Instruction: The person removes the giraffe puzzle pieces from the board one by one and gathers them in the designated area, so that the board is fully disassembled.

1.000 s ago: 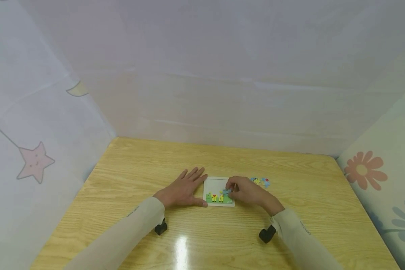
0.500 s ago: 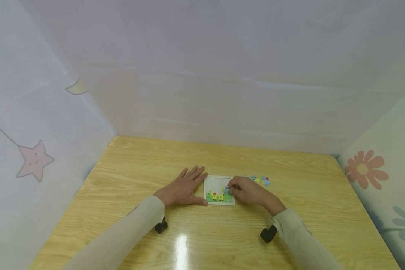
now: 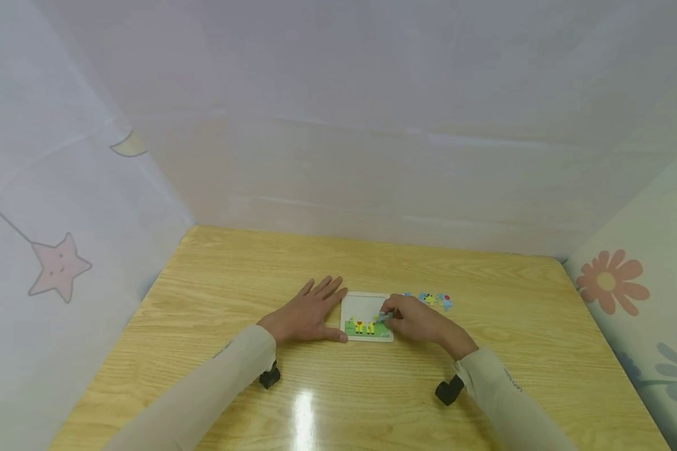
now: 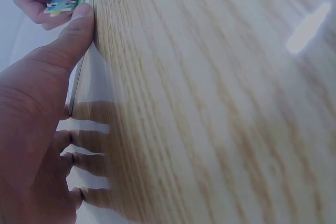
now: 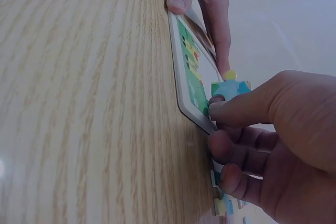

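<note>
One jigsaw piece (image 5: 234, 88), pinched in the right hand's grip (image 3: 412, 318), is best lowered level while the puzzle tray (image 3: 363, 306) is steadied by the splayed left hand (image 3: 306, 317).

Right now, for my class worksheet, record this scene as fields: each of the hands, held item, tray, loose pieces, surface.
Left hand: fingers spread, thumb at the tray's near left corner
Right hand: pinching the held piece
Held piece: mostly light blue
Tray: green strip with yellow figures along near side; white beyond
Loose pieces: right of tray
Surface: wood-grain table
</note>
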`<control>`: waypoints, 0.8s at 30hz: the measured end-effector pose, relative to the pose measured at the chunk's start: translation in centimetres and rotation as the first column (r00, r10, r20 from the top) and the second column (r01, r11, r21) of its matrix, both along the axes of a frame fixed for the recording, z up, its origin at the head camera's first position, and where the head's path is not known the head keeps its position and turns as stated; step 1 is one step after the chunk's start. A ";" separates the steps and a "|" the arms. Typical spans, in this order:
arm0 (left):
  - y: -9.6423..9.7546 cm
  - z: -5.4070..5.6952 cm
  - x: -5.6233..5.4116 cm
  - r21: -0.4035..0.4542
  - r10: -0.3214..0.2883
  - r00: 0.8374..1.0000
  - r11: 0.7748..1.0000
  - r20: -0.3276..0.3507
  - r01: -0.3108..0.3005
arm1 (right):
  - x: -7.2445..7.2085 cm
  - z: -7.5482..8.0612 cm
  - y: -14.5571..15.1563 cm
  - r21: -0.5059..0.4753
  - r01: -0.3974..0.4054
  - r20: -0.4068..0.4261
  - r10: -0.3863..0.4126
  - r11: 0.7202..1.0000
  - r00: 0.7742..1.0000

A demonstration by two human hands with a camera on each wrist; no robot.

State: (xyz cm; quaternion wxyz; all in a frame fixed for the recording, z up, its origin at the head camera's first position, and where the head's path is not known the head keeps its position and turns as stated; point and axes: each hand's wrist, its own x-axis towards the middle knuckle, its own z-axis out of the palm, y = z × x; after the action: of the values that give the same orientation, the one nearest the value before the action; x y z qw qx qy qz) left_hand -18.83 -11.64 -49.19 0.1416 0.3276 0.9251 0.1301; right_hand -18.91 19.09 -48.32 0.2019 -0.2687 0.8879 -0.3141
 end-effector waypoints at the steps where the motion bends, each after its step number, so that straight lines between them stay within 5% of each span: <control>1: 0.0 0.0 0.0 0.003 0.000 1.000 1.000 -0.001 0.000 | 0.0 0.1 0.1 -0.001 -0.001 0.003 0.001 1.000 1.000; 24: -0.1 -0.6 0.0 -0.007 0.012 1.000 1.000 0.001 -0.012 | 0.8 2.4 5.0 -0.051 0.158 0.010 -0.158 0.986 0.987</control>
State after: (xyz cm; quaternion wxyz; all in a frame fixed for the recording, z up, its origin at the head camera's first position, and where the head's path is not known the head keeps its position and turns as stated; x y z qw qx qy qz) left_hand -18.80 -11.75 -49.75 0.1426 0.3213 0.9274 0.1277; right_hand -18.11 24.13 -45.95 0.1719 -0.2015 0.8974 -0.3528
